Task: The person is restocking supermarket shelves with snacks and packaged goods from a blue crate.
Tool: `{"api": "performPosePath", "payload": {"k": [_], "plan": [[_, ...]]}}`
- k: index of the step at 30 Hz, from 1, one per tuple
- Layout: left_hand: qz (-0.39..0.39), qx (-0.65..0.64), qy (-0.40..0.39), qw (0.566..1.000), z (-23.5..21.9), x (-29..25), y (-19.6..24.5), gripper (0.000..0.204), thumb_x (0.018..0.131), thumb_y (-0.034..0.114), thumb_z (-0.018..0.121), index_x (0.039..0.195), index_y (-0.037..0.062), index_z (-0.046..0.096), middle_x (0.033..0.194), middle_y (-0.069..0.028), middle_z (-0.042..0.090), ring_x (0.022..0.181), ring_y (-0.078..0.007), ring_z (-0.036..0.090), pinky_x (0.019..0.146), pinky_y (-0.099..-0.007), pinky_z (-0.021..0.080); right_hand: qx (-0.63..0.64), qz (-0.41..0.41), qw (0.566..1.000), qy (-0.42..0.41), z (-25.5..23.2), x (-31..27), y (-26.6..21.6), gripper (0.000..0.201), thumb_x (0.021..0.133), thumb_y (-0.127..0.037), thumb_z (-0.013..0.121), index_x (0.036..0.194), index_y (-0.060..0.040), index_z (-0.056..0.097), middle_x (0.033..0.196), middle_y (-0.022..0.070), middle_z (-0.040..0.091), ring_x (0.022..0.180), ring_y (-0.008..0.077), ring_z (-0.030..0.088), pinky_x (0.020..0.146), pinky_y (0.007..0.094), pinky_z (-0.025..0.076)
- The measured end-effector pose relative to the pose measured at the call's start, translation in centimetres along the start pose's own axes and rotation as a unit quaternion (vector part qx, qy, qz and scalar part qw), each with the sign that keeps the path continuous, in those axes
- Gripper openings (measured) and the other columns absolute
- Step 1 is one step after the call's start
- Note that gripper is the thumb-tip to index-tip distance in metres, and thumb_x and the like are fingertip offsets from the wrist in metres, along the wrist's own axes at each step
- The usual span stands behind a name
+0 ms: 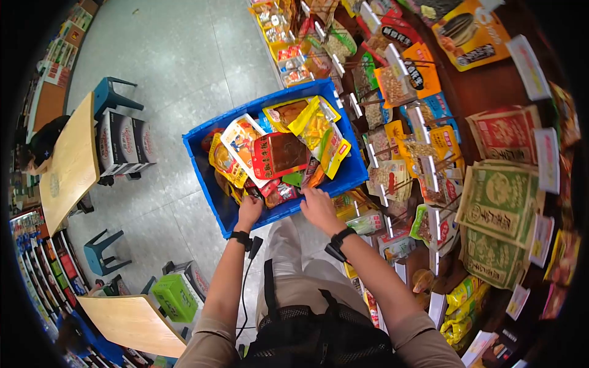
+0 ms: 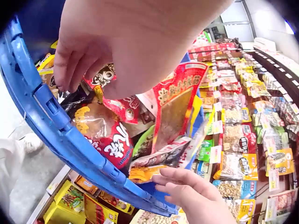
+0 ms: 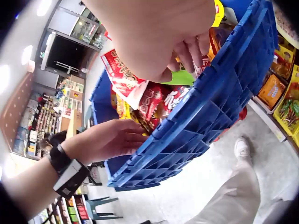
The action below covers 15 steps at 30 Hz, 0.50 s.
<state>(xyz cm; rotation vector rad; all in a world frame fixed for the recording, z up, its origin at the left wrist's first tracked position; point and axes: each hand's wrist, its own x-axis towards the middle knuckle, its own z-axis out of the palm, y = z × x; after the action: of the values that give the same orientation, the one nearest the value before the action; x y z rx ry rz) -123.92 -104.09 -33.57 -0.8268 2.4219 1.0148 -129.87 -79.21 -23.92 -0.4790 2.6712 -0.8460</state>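
Note:
A blue plastic crate [image 1: 211, 205] full of bagged snacks is in front of me in the head view. My left hand [image 1: 250, 211] reaches over its near rim, fingers loosely bent down among packets at the left, close to a red packet [image 1: 281, 195]. At the right of that rim is my right hand [image 1: 320, 208], its fingertips at the edge of an orange packet [image 2: 147, 173] in the left wrist view. Between and beyond the hands lie a red-and-brown bag [image 1: 279, 156], a white tray pack [image 1: 242, 144] and a yellow bag [image 1: 320, 126]. Some fingertips are hidden by packets.
A rack of hanging snack bags [image 1: 399, 86] runs along the right, close to the crate. At left stand wooden tables [image 1: 72, 162], blue-green stools [image 1: 105, 251] and stacked cartons [image 1: 126, 141]. Grey tiled floor [image 1: 175, 61] lies between.

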Motion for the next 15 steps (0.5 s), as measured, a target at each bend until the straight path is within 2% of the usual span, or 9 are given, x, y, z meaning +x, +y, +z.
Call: {"api": "performPosePath", "payload": {"k": [2, 4, 5, 6, 7, 8, 10, 13, 15], "plan": [[-0.035, -0.021, -0.06, 0.997, 0.3, 1.5, 0.4, 0.048, 0.085, 0.04, 0.063, 0.107, -0.003, 0.06, 0.098, -0.0222, 0.07, 0.096, -0.0396, 0.067, 0.083, -0.0437, 0.052, -0.065, 0.042, 0.995, -0.068, 1.7, 1.8, 1.0, 0.028, 0.084, -0.019, 0.061, 0.107, -0.0027, 0.061, 0.1, 0.0168, 0.066, 0.097, 0.0341, 0.059, 0.085, 0.048, 0.042], [-0.073, -0.06, -0.164, 0.982, 0.1, 3.1, 2.2, 0.061, 0.087, 0.044, 0.063, 0.117, -0.009, 0.057, 0.109, -0.023, 0.068, 0.105, -0.0332, 0.066, 0.089, -0.0377, 0.049, -0.074, 0.091, 0.987, -0.107, 3.6, 3.4, 1.7, 0.033, 0.084, -0.025, 0.062, 0.107, -0.002, 0.062, 0.101, 0.0169, 0.066, 0.099, 0.0327, 0.059, 0.087, 0.049, 0.04], [-0.083, -0.036, -0.181, 0.979, 0.3, 3.3, 2.5, 0.066, 0.086, 0.046, 0.065, 0.12, -0.0105, 0.056, 0.111, -0.0231, 0.068, 0.106, -0.0314, 0.066, 0.089, -0.037, 0.049, -0.093, 0.107, 0.982, -0.125, 4.4, 3.5, 1.8, 0.034, 0.084, -0.027, 0.062, 0.105, -0.0016, 0.063, 0.102, 0.0167, 0.067, 0.1, 0.0324, 0.06, 0.088, 0.0491, 0.039], [-0.08, -0.003, -0.142, 0.987, 0.5, 2.6, 2.6, 0.063, 0.085, 0.047, 0.066, 0.112, -0.0092, 0.062, 0.1, -0.0177, 0.07, 0.095, -0.0283, 0.068, 0.083, -0.0359, 0.051, -0.112, 0.122, 0.976, -0.144, 5.0, 3.3, 1.7, 0.035, 0.084, -0.03, 0.062, 0.104, -0.0012, 0.063, 0.102, 0.0164, 0.067, 0.101, 0.0321, 0.06, 0.089, 0.0492, 0.038], [-0.069, -0.049, -0.146, 0.986, 1.7, 3.8, 0.8, 0.06, 0.084, 0.049, 0.066, 0.104, -0.0064, 0.064, 0.093, -0.0179, 0.07, 0.089, -0.0299, 0.068, 0.079, -0.0369, 0.052, -0.087, 0.16, 0.97, -0.16, 4.9, 4.0, 1.3, 0.041, 0.086, -0.038, 0.058, 0.105, -0.0021, 0.063, 0.106, 0.015, 0.068, 0.104, 0.0318, 0.06, 0.092, 0.0495, 0.036], [-0.059, -0.095, -0.151, 0.982, 2.6, 4.6, -0.6, 0.057, 0.083, 0.052, 0.066, 0.097, -0.0035, 0.067, 0.086, -0.018, 0.07, 0.084, -0.0316, 0.069, 0.076, -0.0379, 0.053, -0.044, 0.181, 0.973, -0.133, 4.7, 4.3, 0.8, 0.039, 0.086, -0.037, 0.059, 0.104, -0.0016, 0.063, 0.103, 0.0171, 0.068, 0.101, 0.035, 0.061, 0.09, 0.0516, 0.039], [-0.173, -0.252, -0.233, 0.923, -2.0, 2.5, 5.1, 0.036, 0.089, 0.043, 0.067, 0.085, 0.0068, 0.068, 0.071, 0.0012, 0.062, 0.057, -0.0071, 0.057, 0.051, -0.0214, 0.044, 0.032, 0.168, 0.982, -0.085, 2.9, 4.7, -0.2, 0.034, 0.086, -0.031, 0.062, 0.1, -0.001, 0.061, 0.097, 0.0186, 0.068, 0.097, 0.0381, 0.061, 0.084, 0.0508, 0.044], [-0.167, -0.308, -0.274, 0.896, -5.6, 0.6, 8.6, 0.028, 0.092, 0.037, 0.065, 0.089, 0.0092, 0.065, 0.068, 0.0032, 0.059, 0.056, -0.0045, 0.054, 0.049, -0.0177, 0.041, 0.2, 0.17, 0.964, -0.027, -0.9, 3.4, -0.4, 0.024, 0.085, -0.02, 0.068, 0.096, -0.0013, 0.058, 0.086, 0.0178, 0.066, 0.088, 0.037, 0.063, 0.074, 0.0456, 0.049], [-0.171, -0.398, -0.3, 0.85, -5.1, 0.5, 8.2, 0.02, 0.092, 0.023, 0.065, 0.105, 0.0091, 0.06, 0.085, -0.0002, 0.065, 0.063, -0.0073, 0.06, 0.051, -0.0201, 0.048, 0.266, 0.162, 0.95, -0.003, -3.7, 1.7, 0.2, 0.03, 0.088, -0.022, 0.069, 0.105, -0.0008, 0.058, 0.089, 0.0144, 0.066, 0.089, 0.0313, 0.064, 0.076, 0.0414, 0.051]]}}
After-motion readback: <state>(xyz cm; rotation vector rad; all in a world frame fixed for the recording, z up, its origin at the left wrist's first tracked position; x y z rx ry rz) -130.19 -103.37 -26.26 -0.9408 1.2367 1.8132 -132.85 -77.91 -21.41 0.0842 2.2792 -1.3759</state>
